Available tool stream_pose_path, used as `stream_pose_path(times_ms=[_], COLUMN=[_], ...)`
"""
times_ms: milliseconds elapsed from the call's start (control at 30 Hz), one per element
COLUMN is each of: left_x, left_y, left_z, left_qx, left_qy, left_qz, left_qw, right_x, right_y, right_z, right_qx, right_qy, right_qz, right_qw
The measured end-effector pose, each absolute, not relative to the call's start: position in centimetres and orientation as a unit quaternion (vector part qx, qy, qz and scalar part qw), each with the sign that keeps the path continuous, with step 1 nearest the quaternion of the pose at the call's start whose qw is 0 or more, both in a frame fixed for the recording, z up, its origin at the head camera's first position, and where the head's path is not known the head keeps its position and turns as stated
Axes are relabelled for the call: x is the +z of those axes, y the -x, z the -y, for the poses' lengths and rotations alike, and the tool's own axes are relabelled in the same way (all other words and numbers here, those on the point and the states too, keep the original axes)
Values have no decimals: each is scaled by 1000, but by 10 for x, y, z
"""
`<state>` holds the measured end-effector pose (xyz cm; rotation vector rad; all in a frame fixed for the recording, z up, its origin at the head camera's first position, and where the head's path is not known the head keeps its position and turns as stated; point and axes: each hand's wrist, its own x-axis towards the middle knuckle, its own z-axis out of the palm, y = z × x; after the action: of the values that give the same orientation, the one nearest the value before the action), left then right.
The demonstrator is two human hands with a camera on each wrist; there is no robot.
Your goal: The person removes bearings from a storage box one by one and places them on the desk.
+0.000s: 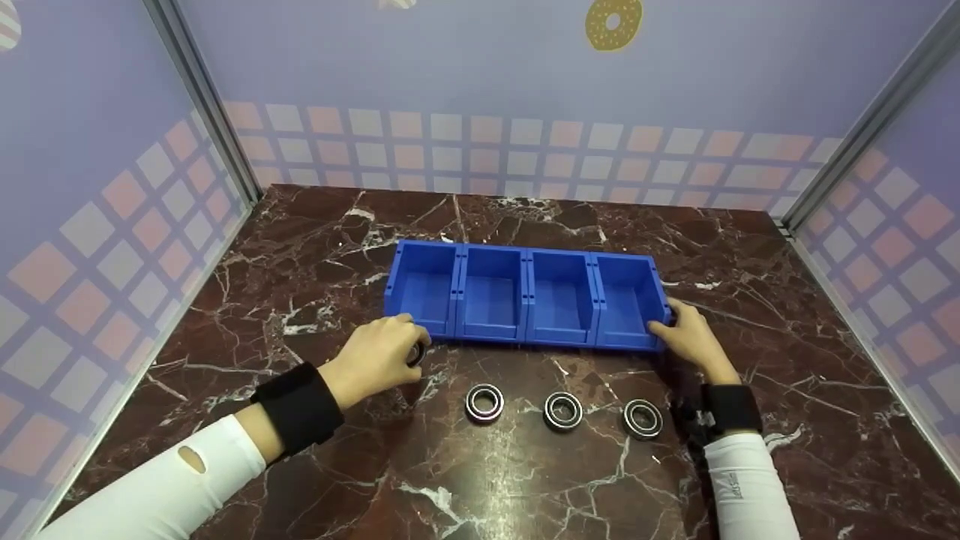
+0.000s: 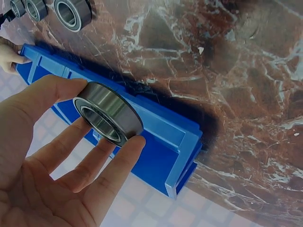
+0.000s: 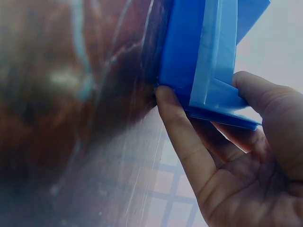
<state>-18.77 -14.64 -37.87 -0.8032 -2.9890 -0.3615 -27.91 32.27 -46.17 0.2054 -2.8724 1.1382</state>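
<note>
My left hand (image 1: 379, 352) pinches a steel ball bearing (image 2: 110, 113) between thumb and fingertips, just in front of the leftmost compartment of a blue storage bin (image 1: 491, 330). In the left wrist view the bearing is tilted, its ring and hole showing, with the bin behind it. My right hand (image 1: 690, 337) grips the bin's right end; the right wrist view has the thumb (image 3: 255, 90) over the wall's edge and the fingers along the outer side. The bin's several compartments stand side by side, and no bearing shows inside them.
Three more bearings lie flat in a row before the bin: a left one (image 1: 484, 403), a middle one (image 1: 562, 412) and a right one (image 1: 643, 419). Beneath is a dark red marbled tabletop (image 1: 337, 465). Patterned panels (image 1: 510, 75) enclose its back and sides.
</note>
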Motion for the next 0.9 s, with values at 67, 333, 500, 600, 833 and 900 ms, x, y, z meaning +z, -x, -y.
stream_pose_path(times_ms=[67,333,500,600,833,900], left_x=[-380,-390,-395,-398,-405,-407], left_y=[186,181,178,176,173,172], left_z=[146,146,147,147,148,149], left_qx=[-117,-121,-122,-122,-129,-132], left_qy=[258,270,277,279,276,277], left_qz=[959,955,953,953,952,952], left_qw=[11,14,17,15,7,6], right_x=[-462,-461,-462,-462,-462,-462], right_y=[279,278,278,277,278,278], right_z=[-322,-322,-322,-322,-322,-322], right_qx=[366,370,368,368,369,369], right_qy=[-66,-65,-60,-57,-62,-63], right_qz=[928,927,928,928,927,927], right_qw=[23,26,22,22,22,23])
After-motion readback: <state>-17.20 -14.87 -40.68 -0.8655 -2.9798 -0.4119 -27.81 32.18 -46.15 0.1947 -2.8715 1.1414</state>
